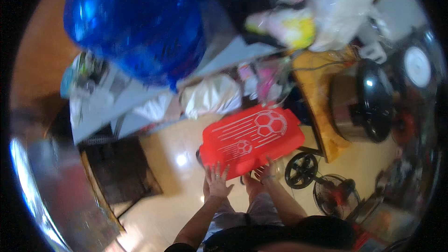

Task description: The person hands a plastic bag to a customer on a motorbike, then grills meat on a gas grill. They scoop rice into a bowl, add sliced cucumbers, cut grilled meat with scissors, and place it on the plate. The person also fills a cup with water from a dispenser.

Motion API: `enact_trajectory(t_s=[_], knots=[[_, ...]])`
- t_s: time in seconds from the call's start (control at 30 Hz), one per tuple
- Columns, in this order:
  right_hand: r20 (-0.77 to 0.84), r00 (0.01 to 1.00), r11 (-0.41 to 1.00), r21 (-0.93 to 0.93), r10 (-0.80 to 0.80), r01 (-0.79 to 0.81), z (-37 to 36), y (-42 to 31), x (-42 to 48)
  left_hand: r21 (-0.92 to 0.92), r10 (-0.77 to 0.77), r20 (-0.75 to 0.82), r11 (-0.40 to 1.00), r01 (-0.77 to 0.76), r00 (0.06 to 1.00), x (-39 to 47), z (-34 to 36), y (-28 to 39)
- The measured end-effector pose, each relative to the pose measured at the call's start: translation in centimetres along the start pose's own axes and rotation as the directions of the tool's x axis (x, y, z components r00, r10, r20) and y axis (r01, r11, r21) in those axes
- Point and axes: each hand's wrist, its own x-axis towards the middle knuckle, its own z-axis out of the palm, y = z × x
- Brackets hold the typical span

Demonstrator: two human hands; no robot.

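Observation:
Before me is a red plastic lid or board (245, 147) printed with white soccer balls and streaks, tilted in the view. On its near left corner lies my left hand (217, 182), fingers spread over the red surface, a ring on one finger. At the near right edge is my right hand (267, 174), its fingertips against the edge and partly blurred. Whether its fingers grip the edge cannot be told. What is under the red piece is mostly hidden; a small dark part shows at its left side.
Behind stand a grey table (122, 94) with white bags (211, 96) and a big blue foil balloon (136, 24). To the right are a wooden table (311, 87), a dark lidded pot (364, 101) and a floor fan (335, 194). A dark stool (119, 171) is at left.

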Motion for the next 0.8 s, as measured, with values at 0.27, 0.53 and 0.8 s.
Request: enact_trajectory(t_s=[0.27,0.53,0.8], knots=[[0.575,-0.314,-0.418,-0.053,-0.755,0.907,29.4,-24.6,-26.4,-0.309,0.191,-0.321,0.905,-0.293,0.928,19.5,-8.6,-11.8],[0.831,-0.423,-0.928,-0.363,-0.361,0.079,48.3,-39.7,-31.1,-0.288,0.111,-0.376,0.929,-0.230,0.920,21.6,-12.9,-13.3],[0.715,-0.566,-0.909,-0.369,-0.411,0.194,48.8,-37.6,-35.6,-0.649,-0.169,-0.289,0.759,-0.063,0.942,13.7,-10.9,-12.8]])
